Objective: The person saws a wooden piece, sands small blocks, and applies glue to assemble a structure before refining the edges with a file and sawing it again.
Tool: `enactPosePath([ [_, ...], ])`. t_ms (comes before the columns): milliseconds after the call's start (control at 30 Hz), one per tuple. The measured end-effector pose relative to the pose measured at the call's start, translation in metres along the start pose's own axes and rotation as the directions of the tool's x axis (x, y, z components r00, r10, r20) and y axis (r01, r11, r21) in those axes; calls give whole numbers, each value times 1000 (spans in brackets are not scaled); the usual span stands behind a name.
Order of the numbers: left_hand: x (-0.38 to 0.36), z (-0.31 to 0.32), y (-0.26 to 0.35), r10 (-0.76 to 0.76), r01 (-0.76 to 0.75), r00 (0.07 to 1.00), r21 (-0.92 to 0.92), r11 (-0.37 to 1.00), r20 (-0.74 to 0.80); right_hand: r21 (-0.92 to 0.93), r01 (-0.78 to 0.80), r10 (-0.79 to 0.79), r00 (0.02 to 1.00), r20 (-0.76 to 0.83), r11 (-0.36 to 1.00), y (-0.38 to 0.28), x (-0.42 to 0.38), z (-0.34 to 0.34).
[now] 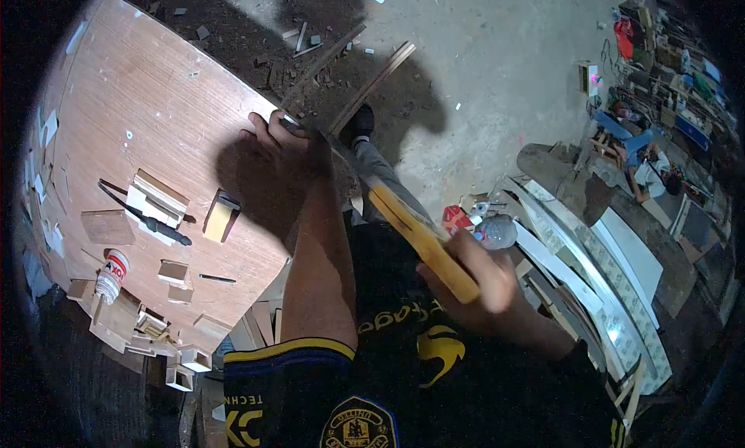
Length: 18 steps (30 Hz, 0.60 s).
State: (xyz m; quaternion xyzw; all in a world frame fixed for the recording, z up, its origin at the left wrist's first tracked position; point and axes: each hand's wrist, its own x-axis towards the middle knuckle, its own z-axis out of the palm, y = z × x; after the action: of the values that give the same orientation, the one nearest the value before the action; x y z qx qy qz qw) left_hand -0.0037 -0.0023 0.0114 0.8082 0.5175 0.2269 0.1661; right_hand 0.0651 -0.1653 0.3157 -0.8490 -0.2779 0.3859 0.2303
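Observation:
My right hand (485, 273), blurred by motion, is wrapped round the yellow handle of a saw (423, 242). Its narrow dark blade slants up and left to the table edge, beside my left hand (291, 145). That hand is bent over the corner of the wooden table (167, 75), its fingers curled and pressing down. A thin wood strip (376, 83) juts out past the edge over the floor, and its near end runs in at my left hand. My palm and the shadow hide how the strip lies there.
On the table lie a black corded tool (147, 215), a yellow-and-black block (221, 217), a glue bottle (112, 277), a pen (217, 278) and several small wooden boxes (194, 359). Long panels (597, 281) and a plastic jug (497, 232) stand at right. Another person (652, 176) sits farther off.

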Motion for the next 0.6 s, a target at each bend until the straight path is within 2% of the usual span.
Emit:
enactPosePath([
  [67,0,3,-1,77,-75,992,23,997,-103,80,-14,5,993,116,997,-16,-2,-22],
  [100,0,9,-2,75,-73,992,21,997,-103,73,-15,6,993,119,997,-15,-2,-26],
  [133,-1,15,-4,107,-111,976,-9,994,-187,73,-15,7,993,120,997,-15,0,-24],
  [167,4,12,0,136,-151,953,-35,988,-271,-11,-10,11,995,100,1000,-13,3,-18],
  [200,7,6,2,135,-148,953,-29,989,-271,-93,-5,13,997,82,996,-11,7,-10],
  [267,8,-12,11,111,-106,994,174,979,-22,-11,-141,141,980,138,990,8,35,19],
  [300,11,-7,13,113,-103,993,180,978,-42,-104,-307,324,918,228,946,5,44,25],
  [367,9,-3,13,134,-121,981,96,988,-140,-101,-273,290,929,229,957,7,36,19],
  [400,7,-7,15,128,-116,984,97,988,-127,-107,-269,287,930,231,957,8,27,15],
  [467,8,-10,25,-21,21,1000,73,997,-3,-131,-296,319,921,224,946,5,18,6],
  [500,9,-6,23,-16,17,1000,62,998,-11,-127,-309,327,930,170,943,7,16,3],
  [567,8,1,11,179,-178,965,22,984,-189,-120,-315,328,938,110,941,14,12,0],
  [600,9,0,12,183,-182,963,21,983,-197,-59,-269,270,963,13,961,22,10,0],
])
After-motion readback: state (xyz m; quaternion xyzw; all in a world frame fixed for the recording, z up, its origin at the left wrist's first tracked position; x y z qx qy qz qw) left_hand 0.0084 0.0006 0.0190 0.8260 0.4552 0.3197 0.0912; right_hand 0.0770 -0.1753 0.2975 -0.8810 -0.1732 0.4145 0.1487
